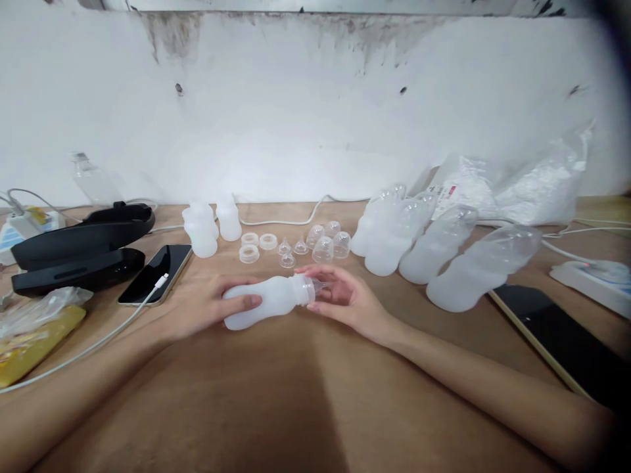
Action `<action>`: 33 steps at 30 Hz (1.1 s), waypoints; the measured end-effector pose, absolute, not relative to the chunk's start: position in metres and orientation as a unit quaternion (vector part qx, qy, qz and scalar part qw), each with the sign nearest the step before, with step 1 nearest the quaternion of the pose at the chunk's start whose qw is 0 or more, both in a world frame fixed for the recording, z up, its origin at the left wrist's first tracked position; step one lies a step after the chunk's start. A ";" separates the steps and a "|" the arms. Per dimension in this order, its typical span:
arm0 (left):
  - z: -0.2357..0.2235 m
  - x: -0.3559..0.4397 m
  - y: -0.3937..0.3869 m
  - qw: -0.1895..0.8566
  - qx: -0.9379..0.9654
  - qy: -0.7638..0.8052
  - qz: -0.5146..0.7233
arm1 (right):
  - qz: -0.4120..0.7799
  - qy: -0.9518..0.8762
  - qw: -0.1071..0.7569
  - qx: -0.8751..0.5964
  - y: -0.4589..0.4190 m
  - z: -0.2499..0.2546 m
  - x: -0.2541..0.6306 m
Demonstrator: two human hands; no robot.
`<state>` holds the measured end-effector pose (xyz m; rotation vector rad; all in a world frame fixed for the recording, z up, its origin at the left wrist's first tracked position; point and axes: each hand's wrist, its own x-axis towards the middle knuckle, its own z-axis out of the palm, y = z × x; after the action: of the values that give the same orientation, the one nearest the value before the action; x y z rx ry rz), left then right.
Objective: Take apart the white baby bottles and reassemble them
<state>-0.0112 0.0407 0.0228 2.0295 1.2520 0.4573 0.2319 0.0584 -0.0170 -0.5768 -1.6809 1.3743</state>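
Note:
A frosted white baby bottle [276, 299] lies tilted on its side above the table, its neck pointing right. My left hand [231, 299] is wrapped round the bottle's base end, thumb along the near side. At the other end my right hand [340, 295] has its fingers closed round the clear collar ring [306, 290], from which a clear nipple [323, 286] sticks out toward the palm. Behind the hands stand three loose collar rings [249, 253], three loose nipples [300, 246] and several clear dome caps [323, 249].
Bottles without tops [201, 230] stand at the back left. Several capped bottles [463, 276] stand at the right, near plastic bags [537, 180]. A phone [156, 274] with a white cable, black headgear [83, 240] and a yellow packet [39, 341] lie left; another phone [552, 335] lies right.

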 end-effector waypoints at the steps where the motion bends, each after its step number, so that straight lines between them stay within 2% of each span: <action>1: 0.023 -0.011 0.041 0.350 0.783 0.484 0.175 | 0.553 -0.675 0.428 -0.235 0.058 -0.017 0.232; 6: 0.016 -0.011 0.037 0.191 0.831 0.466 0.237 | 0.548 -0.674 0.425 -0.256 0.060 -0.017 0.232; 8: 0.014 -0.012 0.037 0.171 0.840 0.453 0.244 | 0.537 -0.680 0.428 -0.258 0.060 -0.017 0.232; 15: 0.017 -0.016 0.043 0.341 0.767 0.491 0.232 | 0.471 -0.727 0.448 -0.222 0.056 -0.016 0.232; 19: 0.019 -0.015 0.042 0.364 0.754 0.499 0.223 | 0.466 -0.736 0.436 -0.224 0.056 -0.016 0.232; 25: 0.016 -0.014 0.037 0.221 0.825 0.459 0.246 | 0.520 -0.699 0.409 -0.269 0.057 -0.017 0.234; 33: 0.012 -0.010 0.033 0.038 0.882 0.373 0.284 | 0.517 -0.691 0.400 -0.310 0.057 -0.014 0.232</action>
<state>-0.0100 0.0333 0.0123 2.7064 1.1435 0.8723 0.2317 0.0570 -0.0136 -0.7837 -1.7472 1.3070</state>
